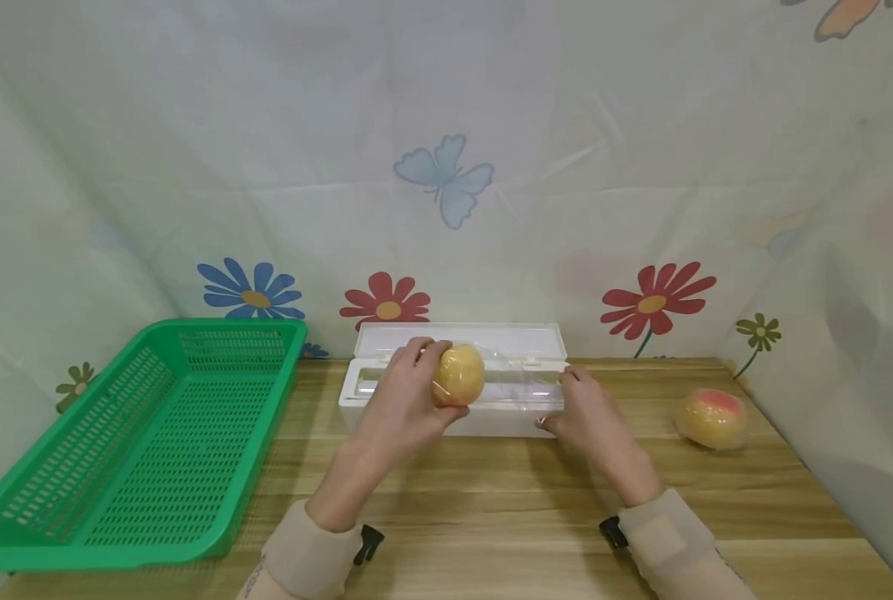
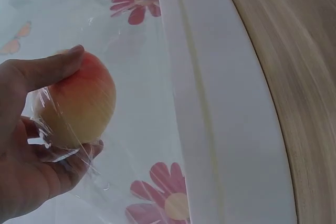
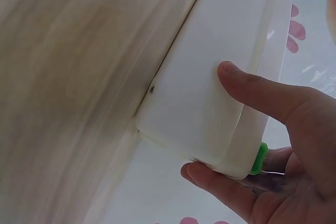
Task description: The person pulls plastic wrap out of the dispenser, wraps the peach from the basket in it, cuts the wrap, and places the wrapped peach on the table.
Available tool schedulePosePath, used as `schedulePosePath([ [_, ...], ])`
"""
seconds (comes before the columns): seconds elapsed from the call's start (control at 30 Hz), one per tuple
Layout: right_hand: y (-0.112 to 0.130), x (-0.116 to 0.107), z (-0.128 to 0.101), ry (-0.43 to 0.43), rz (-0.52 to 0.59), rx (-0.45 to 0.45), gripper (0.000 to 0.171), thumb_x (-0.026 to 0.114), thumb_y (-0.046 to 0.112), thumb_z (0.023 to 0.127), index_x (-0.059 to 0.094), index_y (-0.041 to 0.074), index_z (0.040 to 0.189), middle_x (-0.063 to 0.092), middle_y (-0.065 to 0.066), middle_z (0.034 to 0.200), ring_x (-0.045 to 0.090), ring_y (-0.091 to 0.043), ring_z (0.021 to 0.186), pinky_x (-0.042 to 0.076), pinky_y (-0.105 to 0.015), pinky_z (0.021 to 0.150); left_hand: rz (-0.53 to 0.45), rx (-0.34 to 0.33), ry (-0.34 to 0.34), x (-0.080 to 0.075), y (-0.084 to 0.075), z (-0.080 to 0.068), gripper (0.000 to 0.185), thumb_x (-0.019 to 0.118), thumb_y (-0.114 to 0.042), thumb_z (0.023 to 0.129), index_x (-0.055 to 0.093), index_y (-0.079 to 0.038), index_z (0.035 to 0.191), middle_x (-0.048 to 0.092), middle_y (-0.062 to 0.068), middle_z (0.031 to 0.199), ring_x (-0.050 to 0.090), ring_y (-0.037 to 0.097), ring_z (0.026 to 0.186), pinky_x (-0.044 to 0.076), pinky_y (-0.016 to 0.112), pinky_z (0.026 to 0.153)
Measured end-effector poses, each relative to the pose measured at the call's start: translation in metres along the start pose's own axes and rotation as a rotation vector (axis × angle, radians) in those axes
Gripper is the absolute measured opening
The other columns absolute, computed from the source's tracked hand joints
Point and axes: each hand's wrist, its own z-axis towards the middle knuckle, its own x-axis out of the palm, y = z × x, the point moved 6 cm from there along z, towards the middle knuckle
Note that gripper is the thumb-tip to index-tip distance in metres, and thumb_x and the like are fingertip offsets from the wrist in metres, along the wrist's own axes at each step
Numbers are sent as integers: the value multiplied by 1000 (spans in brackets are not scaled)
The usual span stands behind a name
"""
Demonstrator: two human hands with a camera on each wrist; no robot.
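My left hand (image 1: 407,398) holds a yellow-red peach (image 1: 461,375) above the left part of a white cling film dispenser box (image 1: 491,423). In the left wrist view, the thumb lies on top of the peach (image 2: 86,100) and the fingers are beneath it. Clear cling film (image 1: 508,372) covers the peach and stretches over the box. My right hand (image 1: 594,421) grips the right end of the box, its thumb on the front face in the right wrist view. Beside those fingers shows a small green part (image 3: 260,159). The box lid (image 1: 461,340) stands open at the back.
A green perforated plastic basket (image 1: 262,450) stands at the left on the wooden table (image 1: 491,517). Another peach (image 1: 711,419), which looks film-wrapped, lies at the right. A floral-patterned curtain (image 1: 446,250) encloses the table's back and sides.
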Motion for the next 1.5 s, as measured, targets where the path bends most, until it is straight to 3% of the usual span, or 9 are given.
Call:
schedulePosePath([
  [0.2,0,-1,-1,-22,6,-14,62,96,14,69,64,-15,113,61,-27,116,65,-42,96,54,-56,85,-72,-38,16,-2,3,-2,87,97,-24,70,50,-3,140,59,9,125,57,27,111,53,43,96],
  [0.33,-1,-1,-2,-30,7,-8,58,96,13,69,64,-15,109,61,-27,115,65,-40,94,55,-55,84,-108,-48,42,-3,3,-5,82,97,-26,70,51,-5,134,59,6,121,58,24,105,54,40,91],
  [0.77,-3,-2,-2,-36,25,19,62,95,14,70,63,-16,114,62,-28,116,65,-42,95,54,-56,84,-87,48,45,-14,-10,-11,79,97,-31,69,55,-8,131,59,5,122,59,22,107,54,37,94],
  [1.2,3,-2,-2,-59,7,-8,58,94,12,71,64,-17,111,62,-30,115,65,-44,95,55,-57,84,-164,-4,90,-20,-8,-15,78,92,-40,74,54,-9,134,63,3,120,61,17,103,57,32,87],
  [1.5,1,-1,-2,-34,18,4,65,94,21,74,61,-17,115,61,-28,116,65,-43,97,55,-55,85,-236,28,132,-22,-11,-18,76,93,-39,73,53,-11,131,65,-3,107,62,9,92,56,23,78],
])
